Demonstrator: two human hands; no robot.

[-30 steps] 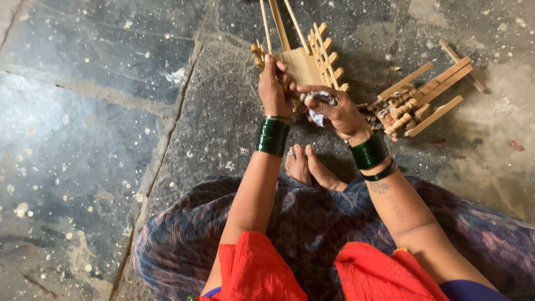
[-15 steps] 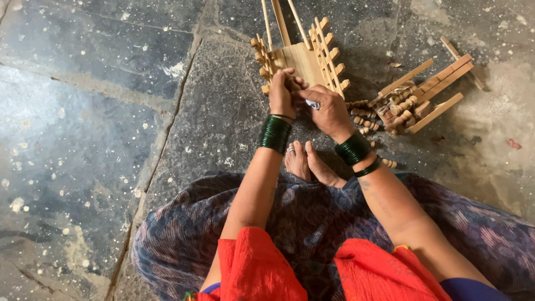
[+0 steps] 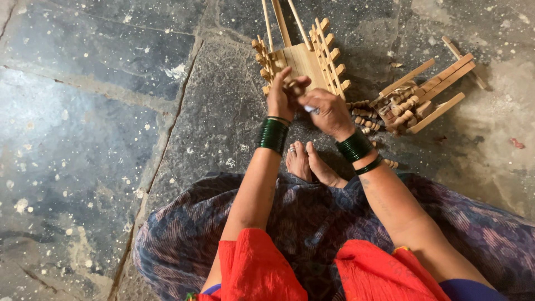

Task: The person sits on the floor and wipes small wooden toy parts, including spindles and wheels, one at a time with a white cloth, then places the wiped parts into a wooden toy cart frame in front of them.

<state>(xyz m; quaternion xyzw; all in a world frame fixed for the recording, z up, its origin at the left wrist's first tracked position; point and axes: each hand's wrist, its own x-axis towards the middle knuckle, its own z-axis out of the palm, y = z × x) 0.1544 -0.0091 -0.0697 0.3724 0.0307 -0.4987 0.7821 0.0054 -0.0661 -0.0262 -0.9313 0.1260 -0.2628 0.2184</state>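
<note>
A wooden frame (image 3: 311, 62) with side pegs and long thin sticks lies on the stone floor in front of me. My left hand (image 3: 283, 98) grips its near edge, fingers curled over the wood. My right hand (image 3: 327, 112) is closed beside the left one, pinching a small wooden peg (image 3: 293, 86) against the frame; something small and pale shows between its fingers. Green bangles (image 3: 273, 135) circle both wrists.
A second wooden assembly (image 3: 424, 96) of slats and short pegs lies to the right, with loose pegs (image 3: 362, 118) scattered near it. My bare feet (image 3: 307, 163) rest below the hands. A patterned skirt (image 3: 312, 228) covers my lap. Grey stone slabs (image 3: 100, 111) spread to the left.
Both hands have moved up from near the right-hand pile onto the near edge of the pegged frame. The right hand now presses a peg there beside the left.
</note>
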